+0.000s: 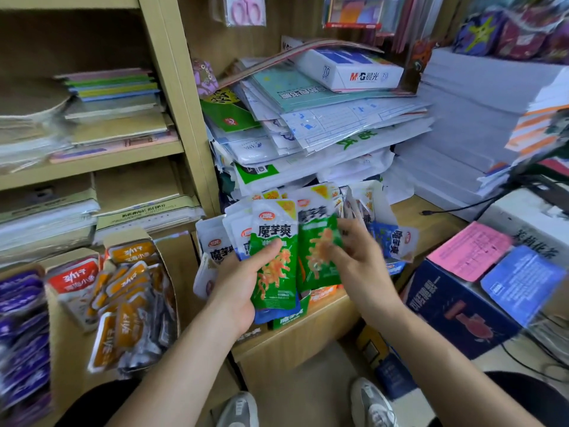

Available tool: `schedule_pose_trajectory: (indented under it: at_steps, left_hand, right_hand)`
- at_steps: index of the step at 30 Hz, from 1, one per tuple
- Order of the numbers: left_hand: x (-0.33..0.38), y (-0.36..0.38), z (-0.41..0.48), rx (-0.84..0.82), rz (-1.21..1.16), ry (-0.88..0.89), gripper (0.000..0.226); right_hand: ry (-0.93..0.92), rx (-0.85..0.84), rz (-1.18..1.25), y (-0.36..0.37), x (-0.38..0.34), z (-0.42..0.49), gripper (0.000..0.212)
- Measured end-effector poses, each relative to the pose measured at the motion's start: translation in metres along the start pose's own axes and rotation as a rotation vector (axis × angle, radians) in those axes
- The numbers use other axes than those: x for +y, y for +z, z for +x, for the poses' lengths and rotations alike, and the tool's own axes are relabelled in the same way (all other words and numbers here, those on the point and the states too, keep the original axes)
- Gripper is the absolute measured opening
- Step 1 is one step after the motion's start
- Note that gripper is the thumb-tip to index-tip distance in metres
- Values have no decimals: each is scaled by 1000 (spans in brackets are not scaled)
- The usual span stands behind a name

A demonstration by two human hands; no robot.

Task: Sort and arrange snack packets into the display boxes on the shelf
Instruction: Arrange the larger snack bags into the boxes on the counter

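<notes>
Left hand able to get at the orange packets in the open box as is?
Probably not yet: the left hand grips a stack of green packets, so it is full. The path looks free; the orange packets lie uncovered in their box beside that arm.

Two hands are up, the left hand (243, 282) and the right hand (360, 257), with two green packets (274, 266), one to each. Behind them are blue-and-white packets (397, 241), too overlapped for me to count. One display box (126, 234) holds orange packets (129, 285), at least five showing, plus one red packet (77, 278). The purple packets (21, 318) are a heap I can't count. One paper ream (354, 69), one pair of pink scissors (246, 9), and one dark blue box (455, 309) bearing one pink sheet (471, 248) and one blue sheet (523, 278). Two shoes (238, 408).
</notes>
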State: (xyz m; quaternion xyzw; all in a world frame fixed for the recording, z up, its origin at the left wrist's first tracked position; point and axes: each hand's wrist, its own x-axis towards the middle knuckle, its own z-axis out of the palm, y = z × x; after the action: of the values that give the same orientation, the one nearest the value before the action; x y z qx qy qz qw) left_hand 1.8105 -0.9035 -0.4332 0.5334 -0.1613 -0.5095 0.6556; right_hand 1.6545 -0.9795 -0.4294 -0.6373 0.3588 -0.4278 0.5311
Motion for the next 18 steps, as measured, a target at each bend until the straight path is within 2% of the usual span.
schedule_pose_trajectory:
  at_steps: [2, 5, 7, 12, 18]
  left_hand:
    - [-6, 7, -3, 53, 61, 72, 41]
    - [-11, 14, -7, 95, 90, 140, 35]
    - [-13, 15, -8, 79, 86, 162, 34]
    - [-11, 12, -3, 61, 4, 69, 46]
    - [-13, 7, -1, 121, 92, 91, 30]
  right_hand:
    - [-3, -54, -38, 12, 10, -5, 24]
    - [30, -146, -39, 18, 12, -11, 62]
    - [24, -143, -60, 18, 15, -12, 70]
    - [53, -21, -6, 16, 18, -6, 39]
    - [275, 89, 304, 6, 22, 2, 26]
